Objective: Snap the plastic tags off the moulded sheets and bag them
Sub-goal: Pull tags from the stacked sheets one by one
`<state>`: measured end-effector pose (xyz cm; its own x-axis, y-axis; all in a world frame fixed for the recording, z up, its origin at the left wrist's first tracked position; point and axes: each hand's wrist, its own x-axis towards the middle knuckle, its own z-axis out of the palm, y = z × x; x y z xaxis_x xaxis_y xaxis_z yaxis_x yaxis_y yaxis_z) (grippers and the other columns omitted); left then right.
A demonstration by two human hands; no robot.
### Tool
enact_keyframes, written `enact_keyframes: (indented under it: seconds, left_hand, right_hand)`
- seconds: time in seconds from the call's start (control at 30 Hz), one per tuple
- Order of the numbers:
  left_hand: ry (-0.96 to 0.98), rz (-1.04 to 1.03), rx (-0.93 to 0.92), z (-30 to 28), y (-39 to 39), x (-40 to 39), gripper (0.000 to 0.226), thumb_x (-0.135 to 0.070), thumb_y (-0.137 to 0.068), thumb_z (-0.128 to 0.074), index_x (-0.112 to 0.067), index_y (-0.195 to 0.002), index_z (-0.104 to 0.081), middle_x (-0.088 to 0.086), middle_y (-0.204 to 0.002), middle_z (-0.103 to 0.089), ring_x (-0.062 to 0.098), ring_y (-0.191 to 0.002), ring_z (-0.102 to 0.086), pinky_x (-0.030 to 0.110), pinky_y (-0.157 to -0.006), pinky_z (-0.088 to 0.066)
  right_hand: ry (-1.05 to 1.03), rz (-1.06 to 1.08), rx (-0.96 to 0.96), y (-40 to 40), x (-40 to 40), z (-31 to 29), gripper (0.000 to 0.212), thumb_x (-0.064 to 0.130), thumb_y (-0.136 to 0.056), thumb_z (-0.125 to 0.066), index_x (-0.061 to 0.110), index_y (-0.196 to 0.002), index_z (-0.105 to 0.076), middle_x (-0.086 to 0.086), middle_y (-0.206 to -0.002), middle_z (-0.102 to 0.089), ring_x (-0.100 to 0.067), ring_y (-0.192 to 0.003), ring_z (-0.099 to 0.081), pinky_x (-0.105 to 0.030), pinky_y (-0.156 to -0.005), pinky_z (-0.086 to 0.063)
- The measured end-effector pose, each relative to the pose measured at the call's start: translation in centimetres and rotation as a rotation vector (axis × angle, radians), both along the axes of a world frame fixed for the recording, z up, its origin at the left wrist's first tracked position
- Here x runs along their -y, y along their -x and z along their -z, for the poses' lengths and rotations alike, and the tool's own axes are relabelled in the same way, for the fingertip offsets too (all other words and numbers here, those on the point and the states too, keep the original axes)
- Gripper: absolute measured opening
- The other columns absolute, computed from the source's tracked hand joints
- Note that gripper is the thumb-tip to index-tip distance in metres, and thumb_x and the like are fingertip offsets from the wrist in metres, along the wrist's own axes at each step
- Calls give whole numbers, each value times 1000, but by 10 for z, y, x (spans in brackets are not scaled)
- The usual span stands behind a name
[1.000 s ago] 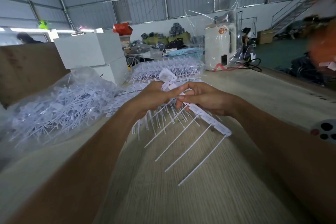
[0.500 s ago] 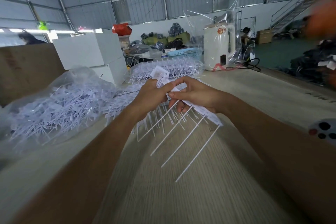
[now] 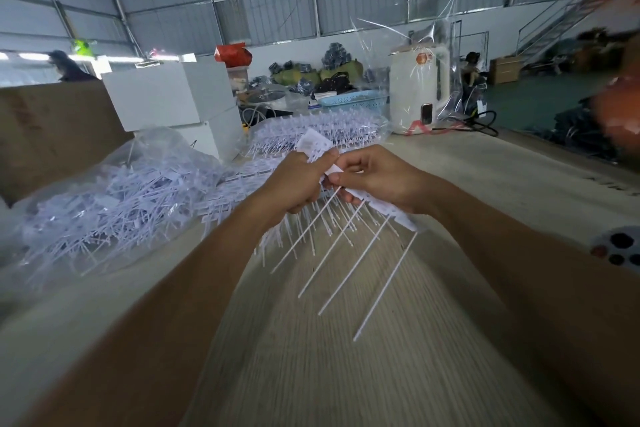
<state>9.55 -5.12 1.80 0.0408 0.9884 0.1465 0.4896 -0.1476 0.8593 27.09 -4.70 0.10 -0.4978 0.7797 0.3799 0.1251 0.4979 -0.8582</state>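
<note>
Above the middle of the wooden table [image 3: 311, 357], my left hand [image 3: 299, 180] grips a bundle of snapped-off white tags [image 3: 313, 146], their thin tails fanning down below the fist. My right hand [image 3: 377, 177] pinches a white moulded strip [image 3: 388, 210] that still carries several long-tailed tags pointing down and left. Thumbs and fingertips of both hands meet at the strip's upper end. A clear plastic bag [image 3: 104, 198] full of loose tags lies at the left. A stack of uncut moulded sheets [image 3: 322, 130] lies just behind the hands.
White boxes [image 3: 169, 100] and a brown cardboard wall [image 3: 52, 128] stand at the back left. A white appliance in clear wrap [image 3: 419, 90] and a blue basket [image 3: 353, 102] sit behind the sheets. A round tape-like object [image 3: 620, 246] lies at the right edge.
Both hands have shifted slightly left and closer together. The strip in my right hand has got shorter, with fewer tags hanging from it than a second ago.
</note>
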Motion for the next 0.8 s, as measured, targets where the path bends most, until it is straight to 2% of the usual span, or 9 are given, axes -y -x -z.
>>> enact_keyframes:
  seconds: [0.1, 0.27, 0.37, 0.43, 0.5, 0.57, 0.63, 0.73, 0.8]
  left_hand:
    - [-32, -49, -24, 1, -4, 1, 43, -56, -98, -52, -13, -94, -56, -8, -39, -46, 7, -30, -36, 15, -37, -23]
    - [-52, -68, -5, 0, -8, 3, 37, -35, -102, -49, -13, -73, -54, -10, -33, -44, 1, -24, -36, 9, -31, -22]
    - [-36, -44, 8, -4, -5, 3, 39, -38, -101, -48, -13, -72, -54, -9, -34, -44, 4, -25, -34, 10, -32, -21]
    - [-52, -66, -19, -5, -4, 2, 39, -42, -101, -48, -12, -78, -58, -9, -39, -50, 5, -28, -38, 11, -33, -24]
    - [-125, -136, -229, -5, -1, -2, 38, -44, -101, -45, -11, -94, -62, -3, -66, -61, 8, -49, -54, 16, -47, -39]
    - [-224, -221, -564, -1, 0, -5, 41, -49, -102, -39, -17, -111, -62, 4, -92, -57, 21, -80, -57, 29, -72, -44]
    - [-293, -291, -629, 1, -2, -2, 40, -51, -101, -40, -21, -111, -64, 5, -95, -58, 27, -83, -56, 35, -74, -43]
    - [-525, -403, -866, 0, 2, 0, 34, -43, -99, -46, -17, -102, -67, 10, -89, -66, 32, -72, -57, 33, -66, -40]
    - [-578, -326, -807, -2, 7, -3, 35, -45, -99, -46, -18, -105, -68, 12, -93, -70, 36, -79, -64, 35, -69, -47]
  right_hand:
    - [-124, 106, 89, 5, 0, -1, 14, 5, -96, -65, -6, -88, -68, -6, -74, -67, -22, -64, -62, -36, -66, -53]
    - [-532, 340, 376, 10, -9, 0, 15, 13, -94, -69, 3, -83, -71, -8, -69, -68, -22, -63, -61, -31, -65, -44]
    - [-446, 275, 259, 9, -13, 1, 11, 17, -95, -69, 10, -89, -74, 1, -74, -70, -15, -58, -65, -22, -61, -48]
    - [-362, 243, 208, 8, -15, 3, 10, 18, -97, -67, 12, -96, -74, -3, -85, -71, -21, -57, -68, -28, -58, -56]
    - [-332, 269, 264, 9, -16, 6, 11, 19, -99, -63, 17, -106, -72, -8, -92, -70, -21, -54, -68, -36, -56, -60]
    - [-361, 303, 332, 11, -17, 6, 15, 18, -100, -62, 16, -113, -69, -9, -88, -70, -8, -50, -66, -32, -57, -58]
    - [-405, 351, 365, 13, -18, 2, 18, 15, -99, -63, 11, -116, -69, -8, -83, -72, 2, -49, -61, -22, -56, -54]
    - [-410, 432, 477, 5, -19, 2, 15, 13, -99, -62, 10, -112, -70, -10, -88, -73, -7, -55, -63, -26, -58, -54]
    - [-248, 366, 382, -9, -18, 10, 14, 9, -99, -61, 9, -112, -67, -6, -83, -70, -5, -48, -61, -24, -52, -51]
